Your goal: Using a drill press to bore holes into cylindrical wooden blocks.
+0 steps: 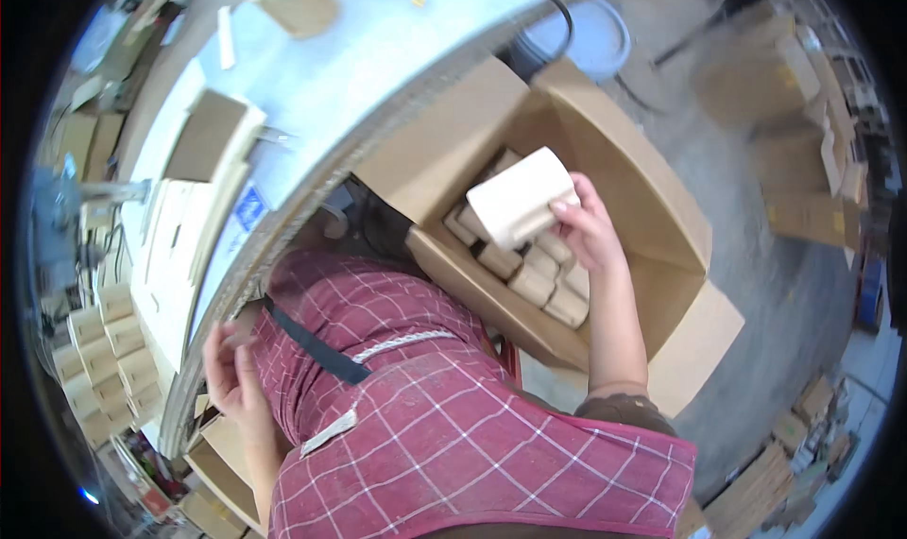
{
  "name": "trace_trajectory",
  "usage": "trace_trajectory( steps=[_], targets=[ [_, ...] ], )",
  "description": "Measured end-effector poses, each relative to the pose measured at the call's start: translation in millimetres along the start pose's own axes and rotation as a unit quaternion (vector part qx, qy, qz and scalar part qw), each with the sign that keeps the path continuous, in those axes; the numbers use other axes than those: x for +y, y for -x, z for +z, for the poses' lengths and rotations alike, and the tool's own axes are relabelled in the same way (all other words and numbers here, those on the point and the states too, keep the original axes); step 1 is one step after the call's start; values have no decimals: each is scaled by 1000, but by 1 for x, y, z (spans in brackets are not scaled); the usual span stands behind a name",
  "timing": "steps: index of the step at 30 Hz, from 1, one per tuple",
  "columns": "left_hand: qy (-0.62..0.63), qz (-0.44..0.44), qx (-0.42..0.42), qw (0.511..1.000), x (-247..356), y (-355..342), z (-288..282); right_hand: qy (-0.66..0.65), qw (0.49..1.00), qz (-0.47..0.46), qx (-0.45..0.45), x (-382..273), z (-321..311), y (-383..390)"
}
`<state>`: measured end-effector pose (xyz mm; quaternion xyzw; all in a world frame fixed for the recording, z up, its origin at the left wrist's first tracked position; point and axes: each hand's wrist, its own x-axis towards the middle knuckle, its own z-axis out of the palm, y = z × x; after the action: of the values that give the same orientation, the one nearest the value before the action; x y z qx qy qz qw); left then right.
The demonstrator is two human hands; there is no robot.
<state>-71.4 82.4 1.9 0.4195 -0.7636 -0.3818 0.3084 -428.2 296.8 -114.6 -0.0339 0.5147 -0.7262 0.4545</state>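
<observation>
My right hand [590, 225] grips a pale, wood-coloured block [520, 197] with a rounded face, its fingers and thumb on the block's right end. The block is held over an open cardboard box [652, 237]. Inside that box lie several similar tan blocks [534, 284], partly covered by the held one. Beside the worktable's edge, my left hand [231, 369] is raised with its fingers bent and apart, and nothing shows in it.
A pale worktable [312, 85] curves along the left, bearing a tan container [298, 5] and flat pale panels [179, 227]. Small pale boxes [113, 350] are stacked at far left. A round lidded bucket [595, 38] stands behind the box; more cardboard boxes [803, 189] are at right.
</observation>
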Motion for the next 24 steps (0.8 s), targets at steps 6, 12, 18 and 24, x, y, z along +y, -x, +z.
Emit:
trace_trajectory(
  steps=[6, 12, 18, 24],
  targets=[
    [105, 186, -154, 965, 19, -12, 12, -114, 969, 0, -218, 10, 152, 26],
    [180, 106, -59, 976, 21, 11, -5, -7, 951, 83, -299, 25, 257, 55],
    [340, -28, 159, 926, 13, 18, -37, 437, 720, -201, -501, -22, 296, 20],
    [334, -27, 212, 918, -22, 4, -74, 631, 637, -434, -84, -61, 293, -107]
  ],
)
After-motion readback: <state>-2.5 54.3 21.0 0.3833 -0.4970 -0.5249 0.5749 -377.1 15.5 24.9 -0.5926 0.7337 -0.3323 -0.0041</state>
